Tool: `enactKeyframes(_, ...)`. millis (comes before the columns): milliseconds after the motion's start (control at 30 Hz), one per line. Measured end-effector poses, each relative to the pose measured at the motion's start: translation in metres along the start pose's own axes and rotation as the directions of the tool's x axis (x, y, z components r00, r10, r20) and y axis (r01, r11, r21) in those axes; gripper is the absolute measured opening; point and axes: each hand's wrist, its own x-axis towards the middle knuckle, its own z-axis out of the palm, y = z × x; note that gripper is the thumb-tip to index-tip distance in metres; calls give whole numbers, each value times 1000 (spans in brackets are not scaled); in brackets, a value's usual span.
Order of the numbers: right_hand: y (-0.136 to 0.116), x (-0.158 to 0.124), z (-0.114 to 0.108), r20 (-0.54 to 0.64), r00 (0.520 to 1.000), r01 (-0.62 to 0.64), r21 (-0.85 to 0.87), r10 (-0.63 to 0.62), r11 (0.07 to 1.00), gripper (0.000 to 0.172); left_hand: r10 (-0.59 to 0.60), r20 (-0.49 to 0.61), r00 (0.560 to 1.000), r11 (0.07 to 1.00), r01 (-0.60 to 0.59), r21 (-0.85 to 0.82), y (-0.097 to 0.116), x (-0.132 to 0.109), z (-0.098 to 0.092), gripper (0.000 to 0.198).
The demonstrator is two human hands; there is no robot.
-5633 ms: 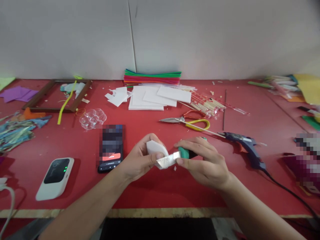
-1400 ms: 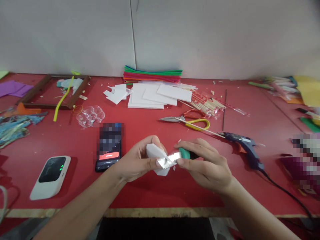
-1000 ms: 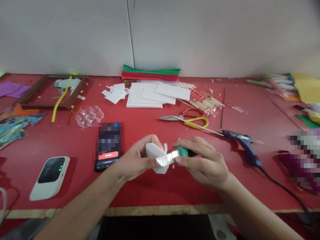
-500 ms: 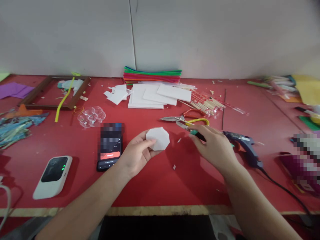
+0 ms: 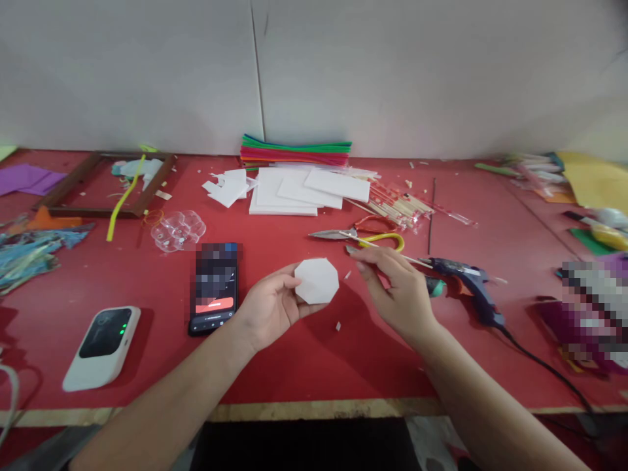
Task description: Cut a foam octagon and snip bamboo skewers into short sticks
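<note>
My left hand point(image 5: 277, 297) pinches a white foam-board piece point(image 5: 318, 281) cut to a roughly eight-sided shape, thumb on its left edge. Over to the right, my right hand point(image 5: 400, 291) is closed around what looks like a craft knife. Its short metal blade point(image 5: 351, 250) pokes out past the fingertips, and the green end of its handle point(image 5: 434, 286) shows behind the hand; the middle is hidden. Just beyond lie scissors point(image 5: 336, 234) with red and yellow handles. A thin wooden stick point(image 5: 366, 241) lies across them and runs behind my right hand.
A blue glue gun point(image 5: 464, 275) with a cord lies right of my right hand. White foam sheets point(image 5: 279, 196), wrapped sticks point(image 5: 402, 206) and pipe cleaners point(image 5: 294, 150) are at the back. A phone point(image 5: 214, 320) and a white device point(image 5: 103, 347) lie left.
My right hand has closed around the knife and drawn it slightly toward me. My left hand has turned the foam piece a little, so its face shows more fully.
</note>
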Motion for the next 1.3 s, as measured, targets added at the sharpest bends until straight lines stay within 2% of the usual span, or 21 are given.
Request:
enactKeyframes(67, -6, -2, 4, 82, 993, -103, 228, 86, 968, 31, -62, 54, 997, 998, 63, -22, -1, 0, -2, 36)
enactKeyframes(133, -7, -3, 7, 191, 972, -207, 412, 138, 888, 40, -112, 108, 988, 992, 118, -45, -1, 0, -4, 36)
enactKeyframes(233, -5, -4, 11, 261, 953, -276, 540, 153, 796, 40, -156, 156, 975, 983, 169, -68, 0, 0, -5, 39)
enactKeyframes(400, -5, -3, 13, 244, 942, -326, 504, 230, 800, 22, -203, 93, 975, 971, 213, -111, 2, -2, 0, 40)
enactKeyframes(600, -9, -1, 10, 226, 947, -311, 459, 229, 832, 13, -238, 12, 971, 964, 238, -118, 4, -3, 5, 44)
enactKeyframes(700, -9, -1, 10, 234, 944, -316, 447, 232, 837, 13, -243, 13, 970, 963, 243, -119, 4, -3, 5, 41)
enactKeyframes(833, -9, 0, 10, 293, 940, -301, 481, 173, 824, 28, -262, -3, 965, 958, 260, -121, 4, -5, 7, 37)
enactKeyframes(1000, -9, 1, 11, 323, 940, -256, 456, 110, 852, 18, -297, -41, 954, 950, 290, -115, 5, -5, 10, 39)
enactKeyframes(1133, -9, 0, 12, 303, 934, -315, 446, 190, 838, 12, -319, -13, 948, 941, 316, -119, 4, -4, 9, 45)
enactKeyframes(1300, -8, -1, 12, 221, 903, -430, 499, 369, 753, 16, -289, -13, 957, 951, 286, -121, 5, -4, 8, 49)
